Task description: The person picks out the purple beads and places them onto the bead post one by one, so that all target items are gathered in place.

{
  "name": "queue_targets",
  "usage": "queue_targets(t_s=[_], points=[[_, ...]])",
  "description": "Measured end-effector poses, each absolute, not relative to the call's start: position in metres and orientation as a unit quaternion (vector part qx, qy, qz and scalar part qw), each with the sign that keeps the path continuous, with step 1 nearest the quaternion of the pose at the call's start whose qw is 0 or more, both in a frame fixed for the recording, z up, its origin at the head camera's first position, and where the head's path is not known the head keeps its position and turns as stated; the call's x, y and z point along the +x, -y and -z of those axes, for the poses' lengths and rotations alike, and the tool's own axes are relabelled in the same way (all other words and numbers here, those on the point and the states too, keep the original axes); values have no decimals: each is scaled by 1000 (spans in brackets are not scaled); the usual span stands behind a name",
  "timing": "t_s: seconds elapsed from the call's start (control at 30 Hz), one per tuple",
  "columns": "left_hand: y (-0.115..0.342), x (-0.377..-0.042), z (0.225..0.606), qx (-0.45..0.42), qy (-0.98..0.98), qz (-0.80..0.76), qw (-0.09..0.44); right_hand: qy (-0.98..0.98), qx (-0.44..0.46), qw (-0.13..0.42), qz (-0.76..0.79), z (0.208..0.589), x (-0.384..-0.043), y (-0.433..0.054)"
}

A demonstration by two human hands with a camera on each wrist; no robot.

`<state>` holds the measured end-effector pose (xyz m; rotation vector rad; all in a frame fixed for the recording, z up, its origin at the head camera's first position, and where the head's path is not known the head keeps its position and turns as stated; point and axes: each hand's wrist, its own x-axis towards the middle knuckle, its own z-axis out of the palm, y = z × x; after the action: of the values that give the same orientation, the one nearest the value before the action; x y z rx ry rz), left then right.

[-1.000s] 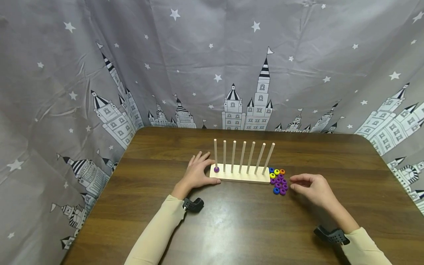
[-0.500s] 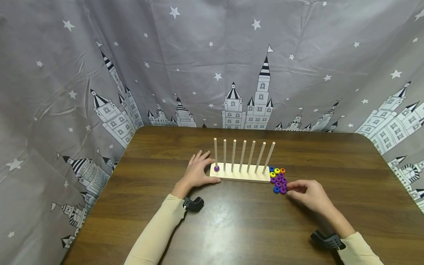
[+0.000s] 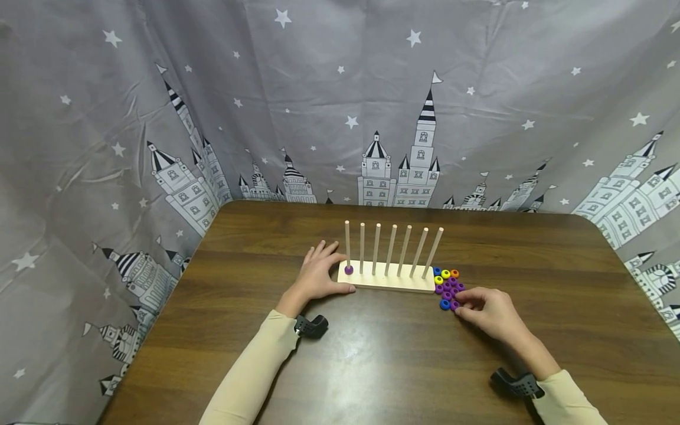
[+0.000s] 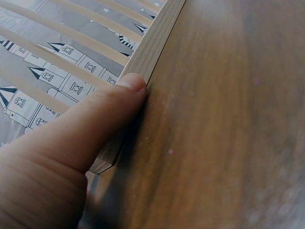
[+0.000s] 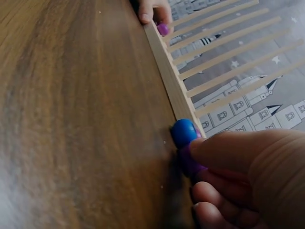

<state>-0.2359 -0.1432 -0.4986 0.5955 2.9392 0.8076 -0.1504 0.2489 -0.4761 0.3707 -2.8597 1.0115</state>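
The right hand (image 3: 494,313) has moved left, from just beside the bead group (image 3: 447,296) onto its near right edge.
Its thumb and forefinger stand narrow about the near purple bead (image 3: 454,305) (how firm the pinch is, I cannot tell); contact seems made, but the bead appears to be on the table (image 3: 372,366) still. Just beside it is the near blue bead (image 3: 444,304); farther back lie two yellow beads (image 3: 445,274) and the orange bead (image 3: 454,274), near the right end of the pegged base (image 3: 386,284). The left hand (image 3: 316,277), unchanged, holds the other end, thumb at the front edge. Only the leftmost peg (image 3: 347,242) carries anything: the threaded purple bead (image 3: 349,270), low down.
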Motion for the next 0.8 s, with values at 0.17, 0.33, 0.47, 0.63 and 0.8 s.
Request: queue_targets(t_s=[0.17, 0.33, 0.47, 0.63, 0.8], points=[[143, -236, 498, 190, -947, -260, 17, 934, 134, 69, -325, 482, -151, -248], [143, -236, 498, 189, -946, -261, 18, 930, 159, 92, -319, 487, -151, -248], [144, -236, 497, 187, -947, -260, 19, 925, 175, 110, -320, 489, -153, -248], [143, -235, 496, 186, -947, -261, 20, 920, 191, 125, -319, 491, -152, -247], [142, -235, 499, 187, -948, -258, 20, 918, 200, 138, -314, 493, -149, -247]])
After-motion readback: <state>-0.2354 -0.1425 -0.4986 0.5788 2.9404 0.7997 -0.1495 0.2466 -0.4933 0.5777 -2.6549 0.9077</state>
